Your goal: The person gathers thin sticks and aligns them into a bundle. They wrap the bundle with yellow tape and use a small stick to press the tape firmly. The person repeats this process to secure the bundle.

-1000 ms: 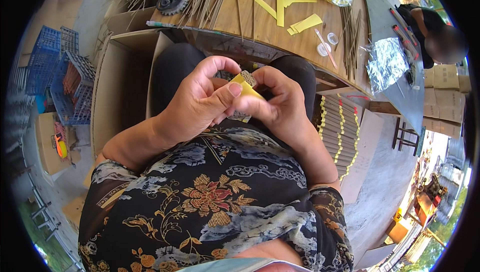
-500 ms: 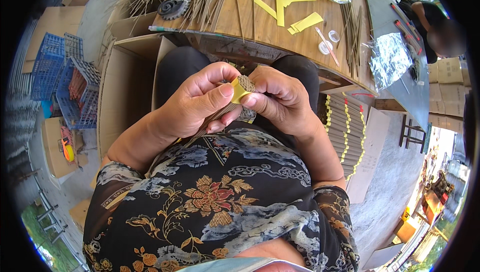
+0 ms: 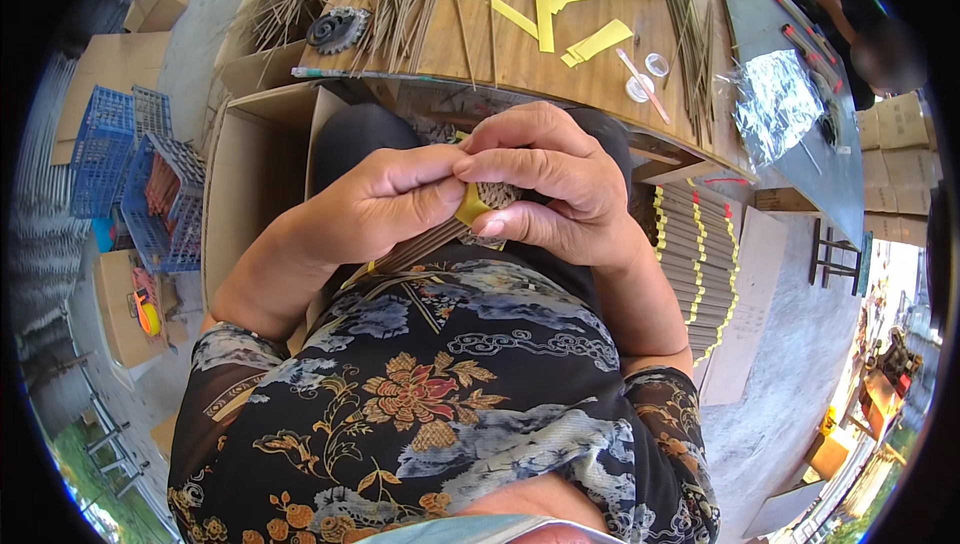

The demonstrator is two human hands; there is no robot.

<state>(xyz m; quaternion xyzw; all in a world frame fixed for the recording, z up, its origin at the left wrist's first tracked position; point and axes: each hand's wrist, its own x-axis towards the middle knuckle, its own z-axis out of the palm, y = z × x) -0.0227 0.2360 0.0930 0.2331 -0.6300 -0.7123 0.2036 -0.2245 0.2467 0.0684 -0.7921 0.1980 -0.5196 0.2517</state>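
Observation:
Above my lap I hold a bundle of thin brown incense sticks (image 3: 498,195), its round cut end facing right. A yellow paper band (image 3: 470,208) wraps around the bundle close to that end. My left hand (image 3: 375,206) is closed around the band from the left, thumb and fingers pressed on it. Curling over the bundle's end, my right hand (image 3: 565,176) has its fingertips on top and its thumb beneath. The fingertips of both hands meet above the band. The rest of the bundle slants down left toward my shirt, partly hidden by my left hand.
Yellow paper strips (image 3: 597,43), loose sticks (image 3: 410,4), a dark gear (image 3: 338,31) and a small white pot (image 3: 640,90) lie on the wooden table (image 3: 515,59). Banded bundles (image 3: 690,254) are stacked at right. A cardboard box (image 3: 258,184) and blue crates (image 3: 105,154) stand left.
My right hand has moved from pinching the band's edge to curving over the bundle's end. My left fingers have shifted up along the band.

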